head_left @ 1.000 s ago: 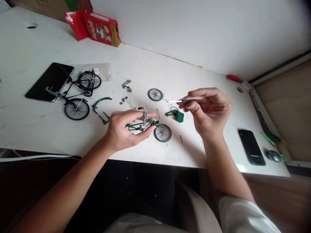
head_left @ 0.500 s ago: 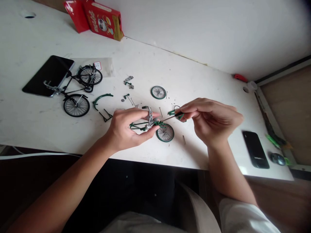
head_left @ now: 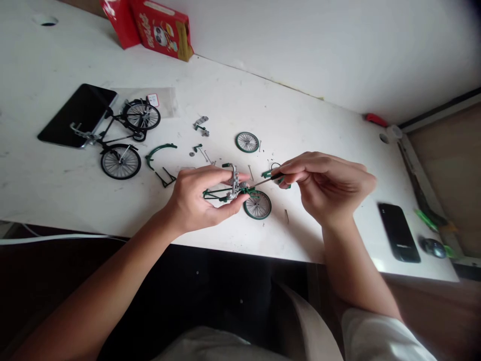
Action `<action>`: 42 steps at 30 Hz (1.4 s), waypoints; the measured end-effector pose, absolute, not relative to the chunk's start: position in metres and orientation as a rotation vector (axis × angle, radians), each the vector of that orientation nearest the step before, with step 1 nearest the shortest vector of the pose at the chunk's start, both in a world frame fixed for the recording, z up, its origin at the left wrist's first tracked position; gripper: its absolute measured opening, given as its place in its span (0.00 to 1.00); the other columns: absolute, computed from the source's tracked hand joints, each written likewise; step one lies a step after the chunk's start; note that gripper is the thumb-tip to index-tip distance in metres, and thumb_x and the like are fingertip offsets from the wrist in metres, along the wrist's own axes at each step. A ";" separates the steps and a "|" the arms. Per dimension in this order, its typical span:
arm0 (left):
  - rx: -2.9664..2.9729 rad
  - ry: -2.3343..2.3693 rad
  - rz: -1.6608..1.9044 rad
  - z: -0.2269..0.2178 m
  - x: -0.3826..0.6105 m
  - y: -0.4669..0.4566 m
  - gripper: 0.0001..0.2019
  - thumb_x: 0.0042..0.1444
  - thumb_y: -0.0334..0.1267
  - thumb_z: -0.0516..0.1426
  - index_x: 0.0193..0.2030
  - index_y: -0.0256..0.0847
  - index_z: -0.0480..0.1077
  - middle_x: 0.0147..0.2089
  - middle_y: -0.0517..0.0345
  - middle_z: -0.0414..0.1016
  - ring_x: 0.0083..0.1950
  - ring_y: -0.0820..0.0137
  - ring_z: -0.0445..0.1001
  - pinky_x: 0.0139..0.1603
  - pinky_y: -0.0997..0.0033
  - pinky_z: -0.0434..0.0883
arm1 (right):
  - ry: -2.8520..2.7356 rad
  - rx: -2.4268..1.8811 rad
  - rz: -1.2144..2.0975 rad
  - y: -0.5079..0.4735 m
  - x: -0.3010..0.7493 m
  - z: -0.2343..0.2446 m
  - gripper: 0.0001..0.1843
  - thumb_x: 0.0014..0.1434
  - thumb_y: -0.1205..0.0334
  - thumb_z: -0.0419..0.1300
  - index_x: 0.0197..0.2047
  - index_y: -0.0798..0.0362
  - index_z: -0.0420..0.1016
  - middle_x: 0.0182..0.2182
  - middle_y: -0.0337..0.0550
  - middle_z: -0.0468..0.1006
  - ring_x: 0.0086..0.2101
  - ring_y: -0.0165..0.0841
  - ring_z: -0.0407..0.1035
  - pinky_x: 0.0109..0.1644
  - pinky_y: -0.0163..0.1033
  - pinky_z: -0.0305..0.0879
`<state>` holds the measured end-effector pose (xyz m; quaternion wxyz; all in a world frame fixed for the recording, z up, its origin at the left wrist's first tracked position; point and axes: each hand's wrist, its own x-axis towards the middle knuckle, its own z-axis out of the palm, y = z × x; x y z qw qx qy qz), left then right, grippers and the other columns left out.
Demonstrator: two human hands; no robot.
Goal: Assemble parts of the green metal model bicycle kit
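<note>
My left hand (head_left: 203,198) is closed around a green model bicycle frame (head_left: 218,193) with silver handlebars (head_left: 235,180). A spoked wheel with a green rim (head_left: 257,204) shows just beyond the thumb, below the front of the frame; whether it is attached I cannot tell. Between the fingers of my right hand (head_left: 323,183) is a thin screwdriver (head_left: 276,176) with a black handle. Its shaft points left and down, and the tip meets the front of the frame by the left fingertips. Green parts (head_left: 283,181) lie partly hidden behind the right fingers.
A black model bicycle (head_left: 124,135) lies partly over a tablet (head_left: 77,118). Around the hands are a loose green wheel (head_left: 247,142), a curved green mudguard (head_left: 160,150) and small metal pieces. A black phone (head_left: 399,232) lies right; a red box (head_left: 161,31) stands at the back.
The whole view has shifted slightly, so the table things appear a little farther right. Both hands keep nearly the same pose, with the screwdriver still at the frame.
</note>
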<state>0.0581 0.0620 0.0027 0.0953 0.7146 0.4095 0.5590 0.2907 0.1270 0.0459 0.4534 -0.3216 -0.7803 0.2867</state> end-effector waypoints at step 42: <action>2.155 1.224 1.621 -0.002 0.057 0.062 0.10 0.57 0.30 0.69 0.46 0.38 0.82 0.44 0.53 0.88 0.41 0.68 0.86 0.46 0.72 0.83 | -2.215 -0.479 0.057 0.134 0.295 0.045 0.06 0.64 0.57 0.72 0.40 0.49 0.84 0.26 0.38 0.83 0.25 0.30 0.76 0.29 0.38 0.72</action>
